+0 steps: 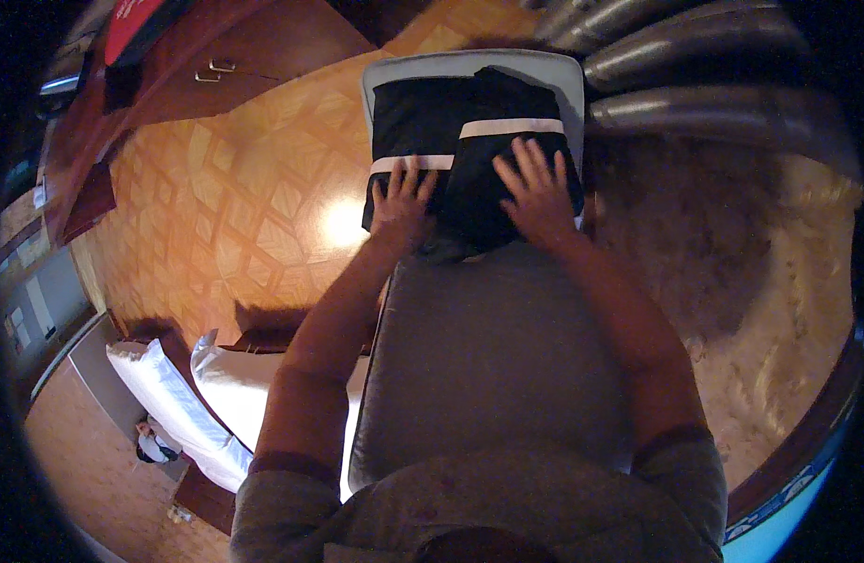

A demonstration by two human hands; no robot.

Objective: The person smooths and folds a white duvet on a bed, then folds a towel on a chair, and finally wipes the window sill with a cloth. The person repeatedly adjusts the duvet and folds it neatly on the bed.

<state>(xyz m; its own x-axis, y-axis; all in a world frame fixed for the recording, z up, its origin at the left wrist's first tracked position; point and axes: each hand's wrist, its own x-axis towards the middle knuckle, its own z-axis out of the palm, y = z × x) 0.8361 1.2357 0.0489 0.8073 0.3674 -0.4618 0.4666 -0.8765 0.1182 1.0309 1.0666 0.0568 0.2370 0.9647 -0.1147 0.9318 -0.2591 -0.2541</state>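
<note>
A dark folded cloth item [418, 119], probably clothing, lies before me, crossed by pale stripes at two levels. It rests on a light grey padded surface with rounded corners [432, 67], whose rim shows at the far end. My left hand [402, 204] is spread over the lower left part, fingertips at the left stripe. On the right part lies my right hand [537, 190], fingers apart just below the other stripe. Neither hand grips anything visible. Between my forearms a brownish-grey cushioned surface [495, 352] runs back towards my body.
Dark padded leather-like furniture [671, 63] stands at the far right, above a brown mottled rug or floor covering [756, 352]. Patterned parquet [228, 197] lies left. A wooden cabinet [263, 63] with metal handles is at the upper left; white pillows [186, 415] are at the lower left.
</note>
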